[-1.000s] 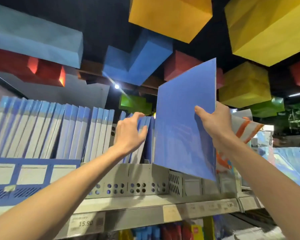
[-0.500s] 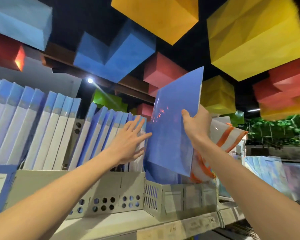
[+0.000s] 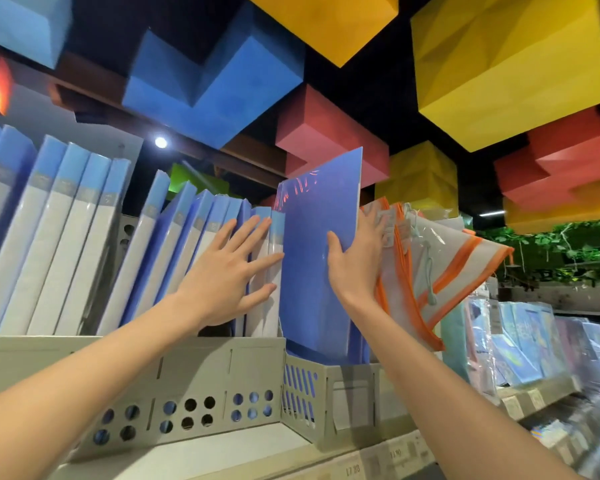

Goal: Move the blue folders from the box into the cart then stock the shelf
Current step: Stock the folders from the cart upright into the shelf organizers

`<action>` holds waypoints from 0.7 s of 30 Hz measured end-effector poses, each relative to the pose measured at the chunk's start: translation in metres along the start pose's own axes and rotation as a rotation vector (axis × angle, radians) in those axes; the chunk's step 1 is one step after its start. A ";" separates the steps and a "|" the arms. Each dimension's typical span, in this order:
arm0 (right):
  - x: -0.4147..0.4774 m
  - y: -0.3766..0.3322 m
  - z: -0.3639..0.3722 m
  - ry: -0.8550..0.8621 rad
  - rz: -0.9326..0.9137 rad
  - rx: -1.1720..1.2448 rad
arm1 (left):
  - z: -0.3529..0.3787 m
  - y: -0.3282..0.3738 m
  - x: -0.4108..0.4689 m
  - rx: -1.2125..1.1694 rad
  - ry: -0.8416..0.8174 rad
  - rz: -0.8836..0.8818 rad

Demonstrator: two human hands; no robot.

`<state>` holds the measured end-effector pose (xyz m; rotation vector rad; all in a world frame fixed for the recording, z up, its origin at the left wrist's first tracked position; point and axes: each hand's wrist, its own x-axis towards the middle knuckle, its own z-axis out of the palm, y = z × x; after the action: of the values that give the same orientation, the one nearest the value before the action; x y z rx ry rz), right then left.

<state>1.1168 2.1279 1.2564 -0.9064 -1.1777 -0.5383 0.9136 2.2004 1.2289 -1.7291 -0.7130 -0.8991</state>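
Standing nearly upright, the blue folder (image 3: pixel 317 271) had its lower end inside the grey tray (image 3: pixel 347 386) on the shelf (image 3: pixel 222 455). I saw my right hand (image 3: pixel 355 261) pinching its right edge, thumb in front, fingers behind. My left hand (image 3: pixel 229 271), fingers straight and spread, pressed flat on the row of folders (image 3: pixel 194 254) just left of it. To the right leaned orange-trimmed pouches (image 3: pixel 440 271).
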 end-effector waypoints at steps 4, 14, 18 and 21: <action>0.001 0.007 -0.002 0.021 -0.003 -0.062 | 0.001 0.000 0.001 -0.009 0.016 0.006; -0.024 0.018 -0.003 -0.058 -0.008 -0.081 | 0.003 -0.002 0.001 0.004 0.040 -0.003; -0.026 0.018 -0.007 -0.087 0.007 -0.054 | 0.001 -0.001 0.000 -0.007 0.051 -0.001; -0.028 0.018 -0.011 -0.122 0.007 -0.065 | 0.002 0.000 -0.001 -0.017 0.054 0.002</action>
<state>1.1278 2.1259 1.2225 -1.0099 -1.2723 -0.5243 0.9132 2.2020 1.2283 -1.7139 -0.6697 -0.9495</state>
